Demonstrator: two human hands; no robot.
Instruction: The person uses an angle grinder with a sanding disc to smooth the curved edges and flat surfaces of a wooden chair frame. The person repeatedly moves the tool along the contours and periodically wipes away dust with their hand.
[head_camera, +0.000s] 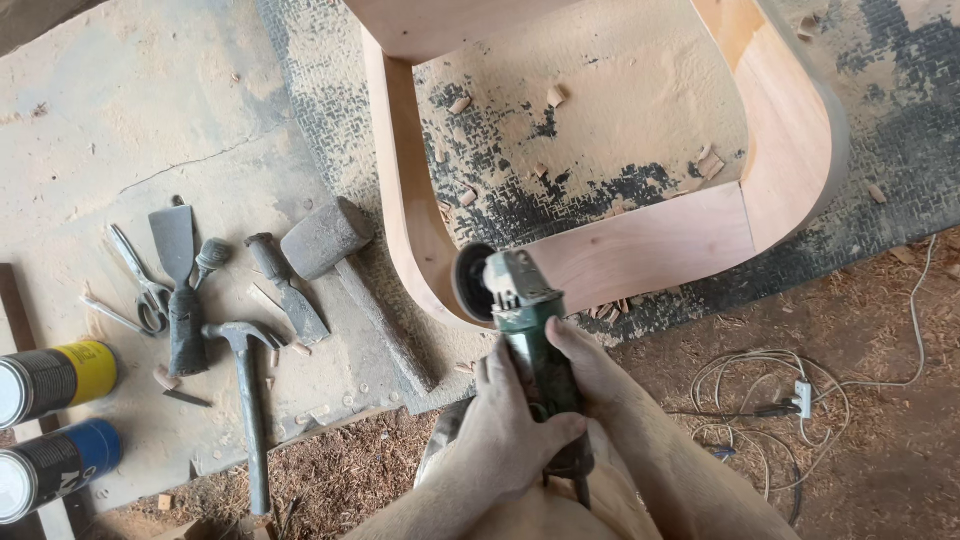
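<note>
1. Grinder (520, 310): seen from the head camera, this green angle grinder sits low in the middle of the picture, with its round disc at the left of its head. The disc touches the rounded outer corner of the wooden frame (640, 250).
2. Left hand (515, 425): its fingers (555, 428) are wrapped tight around the grinder's body from the left, curled fully closed on it.
3. Right hand (590, 365): it lies along the right side of the grinder's body, thumb forward. It touches the tool, but how far its fingers curl round is hidden.
4. Wooden frame: a pale, smooth frame with rounded corners. It lies on a dark patterned mat (900, 130) thick with sawdust and small wood chips.
5. Floor (130, 130): to the left, a dusty, cracked slab carries a row of tools. They are scissors (140, 285), a putty knife (178, 290), a chisel (290, 290), a mallet (345, 270) and a claw hammer (248, 400).
6. Two spray cans (50, 425) lie on their sides at the left edge, one with a yellow band and one with a blue band.
7. To the right, a thin white cable (780, 370) lies in loose loops on ground covered in wood shavings, well apart from the hands.
</note>
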